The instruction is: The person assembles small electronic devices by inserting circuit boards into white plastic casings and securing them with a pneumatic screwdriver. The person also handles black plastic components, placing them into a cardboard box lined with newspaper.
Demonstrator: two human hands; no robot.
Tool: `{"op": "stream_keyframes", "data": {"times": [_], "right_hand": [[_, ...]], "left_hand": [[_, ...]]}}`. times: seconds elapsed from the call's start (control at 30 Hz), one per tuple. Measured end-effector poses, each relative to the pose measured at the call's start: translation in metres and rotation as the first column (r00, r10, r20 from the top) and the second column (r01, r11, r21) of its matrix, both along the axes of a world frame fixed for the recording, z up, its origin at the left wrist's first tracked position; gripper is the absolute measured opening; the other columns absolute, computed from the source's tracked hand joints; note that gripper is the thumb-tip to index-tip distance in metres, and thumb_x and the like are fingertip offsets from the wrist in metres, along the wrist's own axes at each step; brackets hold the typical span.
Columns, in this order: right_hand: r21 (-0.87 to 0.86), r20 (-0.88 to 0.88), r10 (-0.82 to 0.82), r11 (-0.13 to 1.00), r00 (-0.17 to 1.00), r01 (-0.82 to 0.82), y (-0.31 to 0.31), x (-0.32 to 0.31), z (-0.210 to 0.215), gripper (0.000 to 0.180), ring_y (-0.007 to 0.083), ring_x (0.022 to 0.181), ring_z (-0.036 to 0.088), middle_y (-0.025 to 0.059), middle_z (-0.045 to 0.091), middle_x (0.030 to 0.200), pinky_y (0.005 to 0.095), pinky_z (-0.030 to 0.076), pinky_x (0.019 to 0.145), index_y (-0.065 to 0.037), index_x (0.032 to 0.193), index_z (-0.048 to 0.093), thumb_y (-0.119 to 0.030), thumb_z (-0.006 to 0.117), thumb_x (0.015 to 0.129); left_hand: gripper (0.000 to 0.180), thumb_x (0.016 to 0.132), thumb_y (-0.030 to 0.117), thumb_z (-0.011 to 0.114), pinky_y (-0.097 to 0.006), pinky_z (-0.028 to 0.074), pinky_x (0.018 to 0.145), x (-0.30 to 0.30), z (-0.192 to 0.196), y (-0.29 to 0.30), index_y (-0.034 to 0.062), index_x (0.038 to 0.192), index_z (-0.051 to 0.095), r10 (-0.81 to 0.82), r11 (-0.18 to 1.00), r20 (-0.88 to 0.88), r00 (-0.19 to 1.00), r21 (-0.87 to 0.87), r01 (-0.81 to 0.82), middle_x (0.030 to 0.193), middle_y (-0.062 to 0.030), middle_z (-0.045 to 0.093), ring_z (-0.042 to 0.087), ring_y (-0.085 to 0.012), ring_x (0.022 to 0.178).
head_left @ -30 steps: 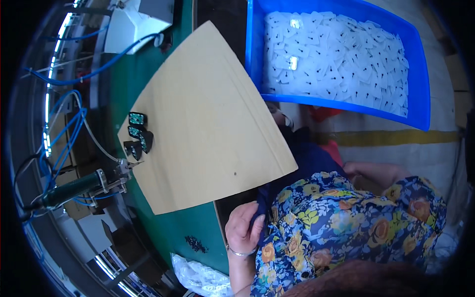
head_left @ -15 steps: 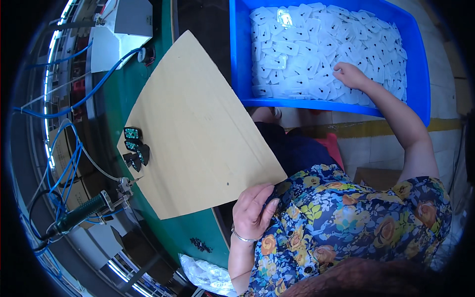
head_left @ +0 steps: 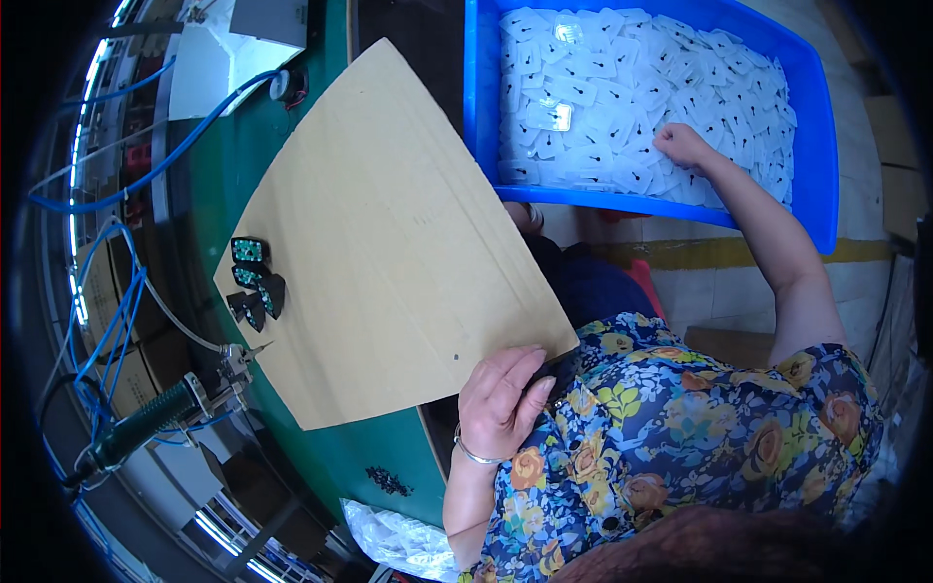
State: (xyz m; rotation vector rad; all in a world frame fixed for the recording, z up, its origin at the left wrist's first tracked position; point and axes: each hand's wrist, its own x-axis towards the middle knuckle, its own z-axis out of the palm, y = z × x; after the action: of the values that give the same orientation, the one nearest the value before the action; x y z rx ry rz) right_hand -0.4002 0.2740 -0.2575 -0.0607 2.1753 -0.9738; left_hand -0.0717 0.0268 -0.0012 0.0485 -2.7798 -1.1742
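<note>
My right hand [head_left: 680, 146] reaches into a blue plastic bin [head_left: 821, 194] at the upper right, its fingers curled down among several small clear packets [head_left: 603, 87] with dark parts inside. Whether it grips one is hidden. My left hand [head_left: 501, 398], with a thin bracelet on the wrist, rests with loose fingers on the near corner of a tan cardboard sheet [head_left: 389, 243] that lies on the green bench [head_left: 369, 457]. Nothing is held in it. A few small black and green parts [head_left: 255, 282] sit on the sheet's left edge.
A handheld tool with a green grip [head_left: 146, 428] and blue cables [head_left: 117, 291] lies at the bench's left side. A white box [head_left: 233, 49] stands at the top left. A clear plastic bag [head_left: 398, 539] hangs below the bench edge.
My right arm came into view and stretched out into the blue bin. My left hand moved up from my lap onto the corner of the cardboard sheet.
</note>
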Motion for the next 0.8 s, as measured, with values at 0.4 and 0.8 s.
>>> {"op": "stream_keyframes", "data": {"times": [0.4,0.8], "right_hand": [[-0.118,0.099,-0.07,0.99,0.993,0.082,0.032,-0.022,0.042,0.023,0.0062,0.041,0.033,-0.0023,0.042,0.052,0.0231,0.024,0.036,-0.009,0.066,0.049,-0.026,0.054,0.08],[-0.658,0.214,0.505,0.707,0.836,-0.259,-0.095,0.115,0.204,0.019,0.0011,0.035,0.031,-0.0061,0.038,0.048,0.0173,0.021,0.033,-0.003,0.078,0.05,-0.02,0.052,0.086]], "left_hand": [[0.027,0.073,0.007,0.066,-0.033,0.048,0.073,0.0,0.003,0.009,0.0003,0.098,0.06,-0.009,1.0,0.002,1.0,0.018,0.009,0.092,-0.0153,0.061,0.06,-0.0301,0.084],[0.037,0.091,0.017,0.046,-0.021,0.051,0.06,-0.028,-0.028,0.013,-0.0009,0.123,0.038,0.067,0.391,0.26,0.963,0.881,-0.265,0.089,-0.0084,0.059,0.061,-0.0134,0.07]]}}
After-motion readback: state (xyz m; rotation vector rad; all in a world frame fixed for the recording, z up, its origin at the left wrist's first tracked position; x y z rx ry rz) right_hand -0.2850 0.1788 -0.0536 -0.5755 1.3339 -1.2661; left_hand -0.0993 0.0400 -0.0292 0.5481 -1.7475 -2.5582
